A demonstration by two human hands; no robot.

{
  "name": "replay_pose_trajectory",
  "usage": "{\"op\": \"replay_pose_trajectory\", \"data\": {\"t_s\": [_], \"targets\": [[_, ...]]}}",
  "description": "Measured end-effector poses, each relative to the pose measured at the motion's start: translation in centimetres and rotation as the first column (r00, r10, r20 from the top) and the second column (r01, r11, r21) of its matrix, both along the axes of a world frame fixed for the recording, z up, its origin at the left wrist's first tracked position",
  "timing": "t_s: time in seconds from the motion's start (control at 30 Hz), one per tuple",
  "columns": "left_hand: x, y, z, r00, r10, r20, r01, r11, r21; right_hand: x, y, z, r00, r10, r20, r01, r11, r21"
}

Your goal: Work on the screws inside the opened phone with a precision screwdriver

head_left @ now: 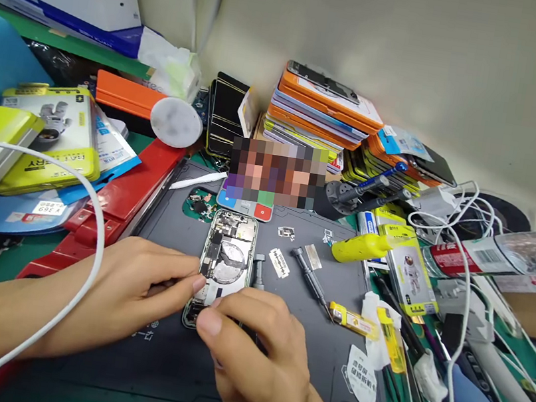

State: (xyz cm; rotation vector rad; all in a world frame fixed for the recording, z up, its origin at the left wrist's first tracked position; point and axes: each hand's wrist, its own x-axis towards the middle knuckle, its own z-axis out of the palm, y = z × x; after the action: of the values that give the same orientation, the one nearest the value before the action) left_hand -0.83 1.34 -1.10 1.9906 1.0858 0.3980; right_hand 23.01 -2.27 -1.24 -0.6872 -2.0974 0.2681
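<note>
An opened smartphone (235,285) lies on the dark grey work mat, its inner parts and a round silver patch exposed. My left hand (143,293) is at the phone's left edge, with thumb and forefinger closed against its frame. Over the phone's lower right part, my right hand (260,354) has thumb and forefinger drawn together. Whatever sits between those right fingertips is too small or hidden to make out. Close to the phone's right side stands a grey screwdriver (259,270), partly behind my right hand.
On the mat (293,366) are a razor blade (279,263), another screwdriver (310,274), a yellow bottle (362,247) and a white pry stick (198,180). A white cable (100,236) hangs across my left forearm. Stacked boxes (322,108) stand behind; tools and cables crowd the right.
</note>
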Motion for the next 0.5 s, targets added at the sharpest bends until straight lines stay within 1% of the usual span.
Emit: {"op": "replay_pose_trajectory", "data": {"t_s": [0.2,0.37,0.43,0.5], "targets": [[0.1,-0.2,0.2,1.0,-0.023,-0.014,0.022,0.999,-0.026,0.1,0.2,-0.3,1.0,-0.011,0.022,0.011,1.0,0.005],[0.1,-0.3,1.0,0.998,0.031,-0.055,-0.033,0.999,-0.028,0.0,0.3,-0.6,0.999,-0.039,0.03,0.039,0.999,0.021],[0.0,-0.3,1.4,0.998,0.048,-0.043,-0.049,0.998,-0.032,0.4,0.0,-0.4,0.999,-0.026,0.041,0.025,0.999,0.034],[0.0,-0.1,1.7,0.998,0.057,-0.001,-0.057,0.996,-0.071,1.0,-0.6,-0.1,0.998,-0.004,0.064,0.002,0.999,0.04]]}}
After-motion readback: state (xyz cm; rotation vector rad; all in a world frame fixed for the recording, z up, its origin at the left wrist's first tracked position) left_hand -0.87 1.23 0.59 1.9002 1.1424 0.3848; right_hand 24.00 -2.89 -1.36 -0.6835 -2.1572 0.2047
